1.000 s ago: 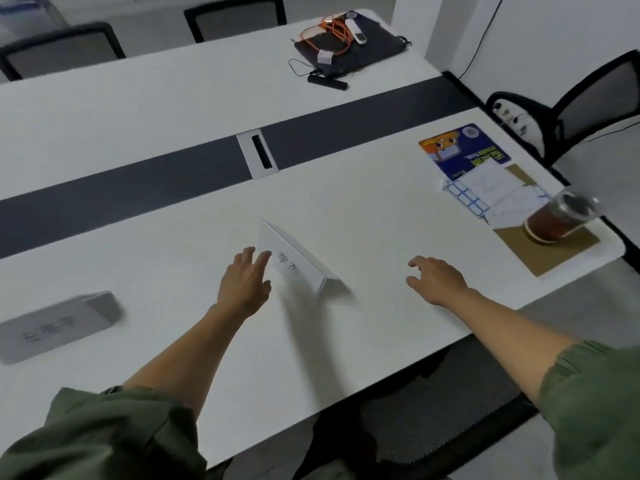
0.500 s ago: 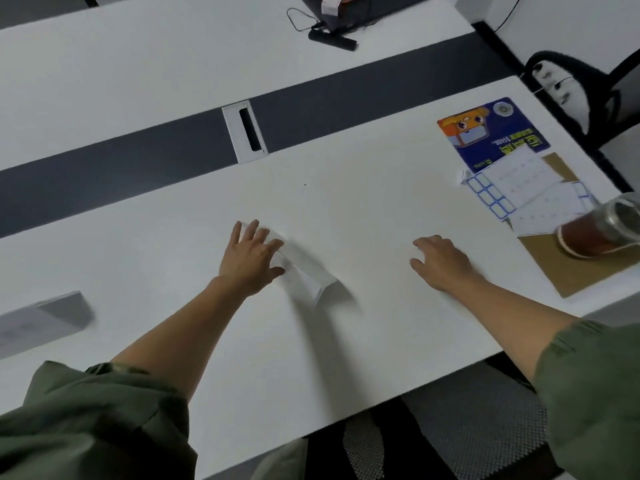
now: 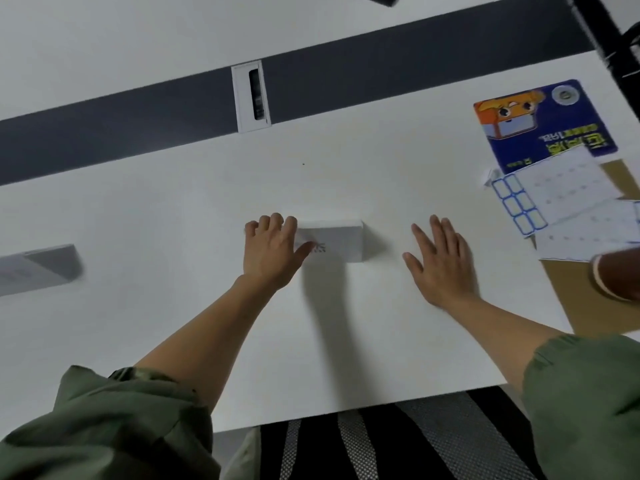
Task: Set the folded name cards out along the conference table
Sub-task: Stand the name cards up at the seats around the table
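Observation:
A white folded name card [image 3: 337, 240] stands like a tent in the middle of the white conference table [image 3: 346, 174], its printed face toward me. My left hand [image 3: 272, 249] grips its left end, fingers curled over the top fold and thumb on the front face. My right hand [image 3: 441, 259] lies flat on the table with fingers straight, a short gap to the right of the card, holding nothing. A second folded name card [image 3: 38, 268] stands at the table's left edge of view, blurred.
A dark strip with a white cable slot [image 3: 251, 95] runs across the table behind the card. At the right lie a blue printed sheet [image 3: 540, 123], label sheets [image 3: 554, 202], a brown pad [image 3: 588, 306] and a cup of dark drink [image 3: 616, 277]. A chair seat [image 3: 398, 441] sits under the near edge.
My left hand took hold of the card and turned it from slanted to square with the table edge. My right hand flattened out. The view tilted further down.

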The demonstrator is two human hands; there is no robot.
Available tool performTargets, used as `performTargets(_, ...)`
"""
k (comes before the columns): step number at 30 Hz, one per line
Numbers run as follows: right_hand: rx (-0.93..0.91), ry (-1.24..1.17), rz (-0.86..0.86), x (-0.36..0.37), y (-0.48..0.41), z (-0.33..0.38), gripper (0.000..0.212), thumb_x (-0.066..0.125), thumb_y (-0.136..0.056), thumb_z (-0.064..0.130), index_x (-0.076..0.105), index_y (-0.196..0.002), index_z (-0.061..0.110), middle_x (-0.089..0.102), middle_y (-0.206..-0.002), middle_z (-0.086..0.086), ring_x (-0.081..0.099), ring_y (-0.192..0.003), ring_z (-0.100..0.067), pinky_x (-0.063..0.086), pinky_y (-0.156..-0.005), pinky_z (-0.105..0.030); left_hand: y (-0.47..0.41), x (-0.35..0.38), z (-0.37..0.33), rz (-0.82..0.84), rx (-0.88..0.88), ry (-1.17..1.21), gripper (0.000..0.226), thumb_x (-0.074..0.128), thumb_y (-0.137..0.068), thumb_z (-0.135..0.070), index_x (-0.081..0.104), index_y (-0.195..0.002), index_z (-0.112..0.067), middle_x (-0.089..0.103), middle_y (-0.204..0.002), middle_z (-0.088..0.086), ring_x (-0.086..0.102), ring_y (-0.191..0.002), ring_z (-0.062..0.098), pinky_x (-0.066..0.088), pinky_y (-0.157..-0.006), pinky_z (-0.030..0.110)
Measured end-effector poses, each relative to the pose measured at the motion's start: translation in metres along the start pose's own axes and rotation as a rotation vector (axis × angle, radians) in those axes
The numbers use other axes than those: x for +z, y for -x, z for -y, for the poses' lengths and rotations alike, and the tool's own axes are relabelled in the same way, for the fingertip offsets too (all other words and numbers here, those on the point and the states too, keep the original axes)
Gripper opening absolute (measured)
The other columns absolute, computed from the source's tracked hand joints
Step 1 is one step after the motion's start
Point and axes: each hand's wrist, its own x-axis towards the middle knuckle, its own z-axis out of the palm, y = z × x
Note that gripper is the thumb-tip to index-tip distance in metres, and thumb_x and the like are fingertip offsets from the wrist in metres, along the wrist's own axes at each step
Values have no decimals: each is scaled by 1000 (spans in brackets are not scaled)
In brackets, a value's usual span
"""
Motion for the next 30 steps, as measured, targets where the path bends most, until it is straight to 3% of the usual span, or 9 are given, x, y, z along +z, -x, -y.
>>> performTargets(11,-19,-11,-44,7,-3,-7,64,32,-96,56,33,-151,24,24,-161,-12,18,-149,-30,22,-117,-45,-38,0,-29,-19,-91,51,49,49,-90,-57,56,-104,-11,58,-98,8,50,-92,32,33,-85,41)
performTargets(17,-18,3,-50,9,-5,-9,65,32,-95,56,33,-152,23,23,-161,-12,16,-149,-30,21,-117,-45,-50,0,-26,-30,-81,90,49,52,-89,-57,57,-108,-11,59,-102,8,51,-97,32,32,-94,41)
performTargets(24,-15,-8,-52,8,-6,-9,65,31,-96,56,30,-152,23,23,-161,-12,15,-150,-29,19,-118,-45,-28,-12,-31,-82,-108,132,54,57,-89,-46,50,-130,-12,51,-130,13,43,-125,33,26,-113,43)
performTargets(30,3,6,84,2,-7,-4,64,30,-100,52,17,-156,24,8,-164,-12,2,-151,-29,10,-120,-45,43,-34,-17,-19,-238,253,39,57,-92,-30,54,-127,-12,55,-125,10,50,-113,30,40,-92,38)
